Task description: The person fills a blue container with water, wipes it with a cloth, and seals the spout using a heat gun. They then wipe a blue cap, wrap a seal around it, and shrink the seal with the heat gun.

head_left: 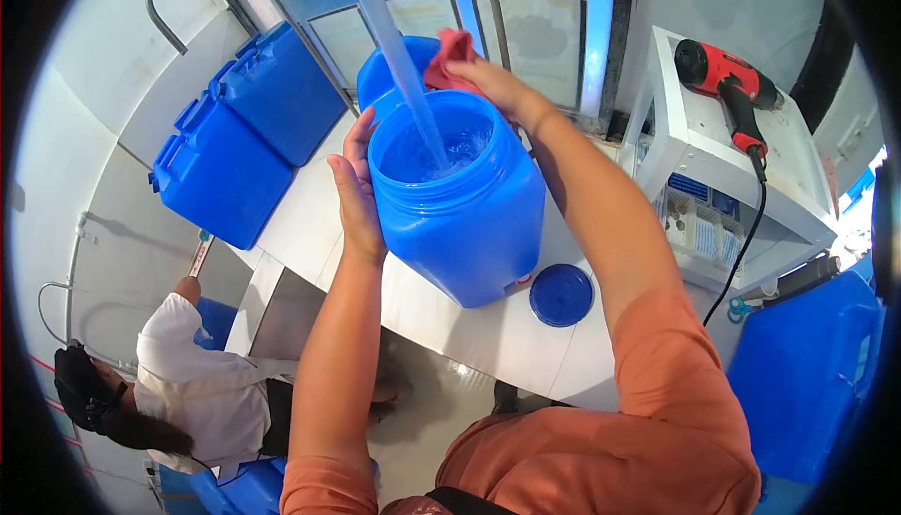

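A blue plastic water container (460, 243) stands on the white counter in front of me, its wide round mouth uncovered. A clear stream or tube (394, 46) runs down from above into the mouth, and the water (450, 154) inside is bubbling. My left hand (358, 187) rests along the container's left side, thumb and fingers apart. Behind the rim, my right hand (488, 83) grips a crumpled red cloth (452, 57). On the counter by the container's lower right lies a dark blue round lid (561, 295).
Blue jerrycans (221, 173) line the counter's left side. Another blue container (375, 74) stands behind mine. To the right, a red heat gun (727, 79) with a trailing black cord lies on a white shelf unit (662, 74). A person in white (202, 374) is at lower left.
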The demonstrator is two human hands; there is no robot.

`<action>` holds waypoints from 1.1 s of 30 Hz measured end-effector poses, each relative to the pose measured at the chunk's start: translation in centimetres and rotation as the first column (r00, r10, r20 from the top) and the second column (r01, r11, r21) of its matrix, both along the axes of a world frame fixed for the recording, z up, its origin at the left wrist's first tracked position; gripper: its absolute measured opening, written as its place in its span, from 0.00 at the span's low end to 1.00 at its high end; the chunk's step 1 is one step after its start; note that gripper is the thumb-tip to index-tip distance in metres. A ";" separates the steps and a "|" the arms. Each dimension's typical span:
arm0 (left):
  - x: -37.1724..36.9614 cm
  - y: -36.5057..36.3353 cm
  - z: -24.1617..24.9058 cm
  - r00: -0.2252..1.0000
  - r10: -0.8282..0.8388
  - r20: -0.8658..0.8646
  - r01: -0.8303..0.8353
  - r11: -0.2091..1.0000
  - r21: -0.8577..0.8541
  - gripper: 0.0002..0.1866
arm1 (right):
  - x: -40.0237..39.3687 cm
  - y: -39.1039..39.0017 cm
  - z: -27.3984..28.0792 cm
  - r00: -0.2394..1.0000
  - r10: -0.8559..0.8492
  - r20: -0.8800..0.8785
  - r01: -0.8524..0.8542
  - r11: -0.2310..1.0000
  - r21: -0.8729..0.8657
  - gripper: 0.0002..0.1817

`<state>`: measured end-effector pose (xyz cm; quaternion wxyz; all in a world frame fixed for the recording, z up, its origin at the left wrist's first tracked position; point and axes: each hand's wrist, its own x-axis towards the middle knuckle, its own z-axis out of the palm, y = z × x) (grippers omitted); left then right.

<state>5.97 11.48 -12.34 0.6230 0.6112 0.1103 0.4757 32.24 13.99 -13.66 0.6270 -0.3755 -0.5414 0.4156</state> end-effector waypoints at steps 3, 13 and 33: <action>-0.1 0.2 -0.3 0.999 -0.039 0.034 0.039 0.999 -0.008 0.48 | -2.3 -6.6 -0.5 0.953 -0.017 -0.302 -0.069 0.960 -0.273 0.28; -0.4 -0.2 0.0 0.990 -0.137 0.042 0.138 0.990 -0.041 0.42 | -12.5 -21.4 0.2 0.508 -0.754 0.416 0.586 0.657 0.475 0.26; -3.0 -10.6 -1.3 0.991 0.114 -0.075 -0.105 0.988 0.112 0.42 | -14.4 -22.9 -0.2 0.518 -0.812 0.270 0.462 0.531 0.710 0.17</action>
